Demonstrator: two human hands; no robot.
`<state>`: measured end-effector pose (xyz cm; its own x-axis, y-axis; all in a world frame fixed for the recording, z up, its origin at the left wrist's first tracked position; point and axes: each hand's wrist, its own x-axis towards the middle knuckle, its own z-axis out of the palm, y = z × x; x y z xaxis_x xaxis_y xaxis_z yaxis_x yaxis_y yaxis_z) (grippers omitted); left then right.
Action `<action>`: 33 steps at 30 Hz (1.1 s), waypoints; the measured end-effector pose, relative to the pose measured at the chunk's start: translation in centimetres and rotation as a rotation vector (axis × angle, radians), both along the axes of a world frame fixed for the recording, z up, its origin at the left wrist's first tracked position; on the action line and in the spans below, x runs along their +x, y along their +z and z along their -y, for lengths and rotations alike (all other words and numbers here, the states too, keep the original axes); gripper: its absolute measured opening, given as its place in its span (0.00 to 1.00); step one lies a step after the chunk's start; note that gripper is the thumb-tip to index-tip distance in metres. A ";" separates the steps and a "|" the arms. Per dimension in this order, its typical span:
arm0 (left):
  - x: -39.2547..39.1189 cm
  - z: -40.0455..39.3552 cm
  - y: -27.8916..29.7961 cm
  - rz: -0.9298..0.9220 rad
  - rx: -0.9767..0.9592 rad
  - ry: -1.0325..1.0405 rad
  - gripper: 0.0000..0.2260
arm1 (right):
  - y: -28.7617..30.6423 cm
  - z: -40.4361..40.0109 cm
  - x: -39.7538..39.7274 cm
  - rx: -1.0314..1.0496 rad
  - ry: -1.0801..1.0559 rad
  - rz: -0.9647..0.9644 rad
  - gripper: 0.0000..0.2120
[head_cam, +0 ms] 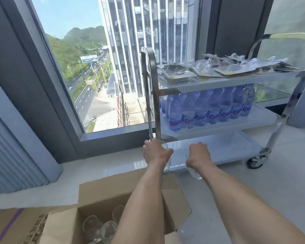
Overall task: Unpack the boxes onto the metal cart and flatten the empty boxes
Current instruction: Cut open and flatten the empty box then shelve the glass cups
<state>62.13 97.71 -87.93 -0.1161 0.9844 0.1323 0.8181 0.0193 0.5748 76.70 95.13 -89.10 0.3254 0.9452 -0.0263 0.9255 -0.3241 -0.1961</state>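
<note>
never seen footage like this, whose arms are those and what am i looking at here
This is a single picture from a wide-angle camera worn on a person's head, looking forward and down, so the two bare arms belong to the wearer. There is no robot.

The left hand and the right hand each grip a clear glass, reaching toward the bottom shelf of a metal cart that stands by a tall window.

The cart's top shelf holds flat plastic-wrapped packets. The middle shelf holds a row of water bottles.

On the floor near the person sits an open cardboard box with several more glasses inside. To its left lies another cardboard box with purple tape, cut off by the edge of the picture.
</note>
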 end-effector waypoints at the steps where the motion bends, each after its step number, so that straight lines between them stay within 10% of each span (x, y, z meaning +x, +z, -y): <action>1: 0.4 -0.4 -0.1 0.004 0.006 -0.041 0.20 | -0.7 0.0 0.0 -0.016 -0.024 0.006 0.17; 10: 2.7 -1.7 -3.2 -0.058 0.005 -0.268 0.26 | -6.3 -1.8 -1.4 -0.002 -0.083 0.006 0.16; 33: 10.8 -6.3 -12.9 -0.152 -0.051 -0.103 0.26 | -13.7 -8.4 10.2 -0.021 0.046 -0.010 0.22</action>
<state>72.90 104.03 -100.79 0.0027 0.9959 0.0906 0.8945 -0.0429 0.4451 86.92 103.58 -102.83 0.2812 0.9584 -0.0494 0.9376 -0.2854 -0.1986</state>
